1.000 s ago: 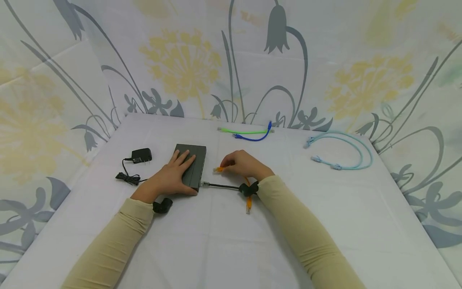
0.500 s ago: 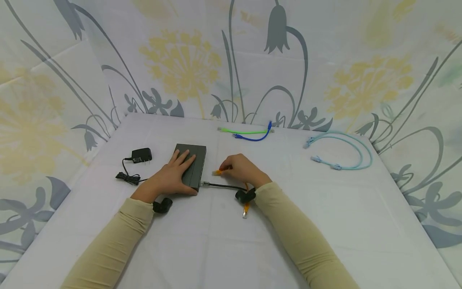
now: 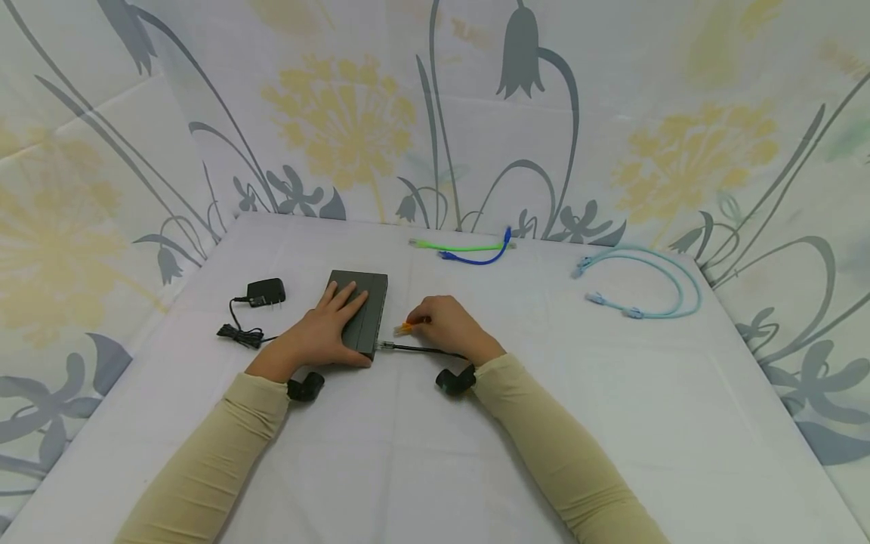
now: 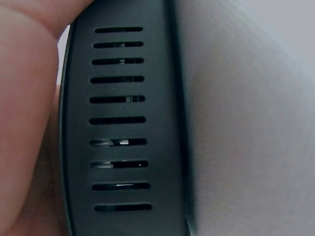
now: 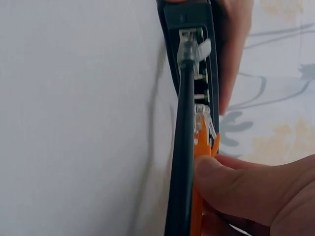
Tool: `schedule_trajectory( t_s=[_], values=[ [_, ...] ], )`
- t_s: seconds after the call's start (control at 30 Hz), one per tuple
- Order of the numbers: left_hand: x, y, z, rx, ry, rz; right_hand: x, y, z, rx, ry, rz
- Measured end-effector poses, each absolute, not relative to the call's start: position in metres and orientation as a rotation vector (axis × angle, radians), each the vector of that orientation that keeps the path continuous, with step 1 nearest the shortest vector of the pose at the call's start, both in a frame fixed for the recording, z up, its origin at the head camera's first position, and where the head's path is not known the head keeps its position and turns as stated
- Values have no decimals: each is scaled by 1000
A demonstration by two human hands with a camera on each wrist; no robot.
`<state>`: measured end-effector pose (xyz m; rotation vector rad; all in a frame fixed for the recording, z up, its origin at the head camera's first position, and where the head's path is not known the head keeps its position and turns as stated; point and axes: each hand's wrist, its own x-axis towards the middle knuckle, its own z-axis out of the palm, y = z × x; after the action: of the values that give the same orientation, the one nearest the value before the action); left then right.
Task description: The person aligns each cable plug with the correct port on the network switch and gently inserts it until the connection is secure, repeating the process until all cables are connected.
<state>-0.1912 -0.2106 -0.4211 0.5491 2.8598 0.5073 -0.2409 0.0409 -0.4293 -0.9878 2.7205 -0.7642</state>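
Observation:
A dark grey network switch (image 3: 372,302) lies on the white table. My left hand (image 3: 316,332) rests on it with fingers spread across the top and thumb by the near edge; its slotted side (image 4: 118,130) fills much of the left wrist view. A black Ethernet cable (image 3: 424,350) is plugged into the port nearest me. Right of the switch, my right hand (image 3: 448,325) pinches an orange Ethernet cable (image 5: 202,147) behind its clear plug. That plug points at the row of ports; whether it touches a port cannot be told. The orange cable's other end is hidden.
A black power adapter (image 3: 266,292) with a bundled cord lies left of the switch. Toward the back are a green cable (image 3: 462,248) and a blue cable (image 3: 476,262). Light blue cable (image 3: 680,283) lies looped at the right. Patterned cloth rises behind the table.
My right hand has moved left and slightly toward me, bringing the orange plug closer to the switch. The orange cable's loose end has gone out of sight. My left hand has stayed put.

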Motion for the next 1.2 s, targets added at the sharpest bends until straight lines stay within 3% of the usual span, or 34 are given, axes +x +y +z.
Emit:
schedule_trajectory(
  t_s=[1.2],
  values=[
    [-194,-213,-424,547,2859,506,-216,20,-423,-915,2729,-709]
  ],
)
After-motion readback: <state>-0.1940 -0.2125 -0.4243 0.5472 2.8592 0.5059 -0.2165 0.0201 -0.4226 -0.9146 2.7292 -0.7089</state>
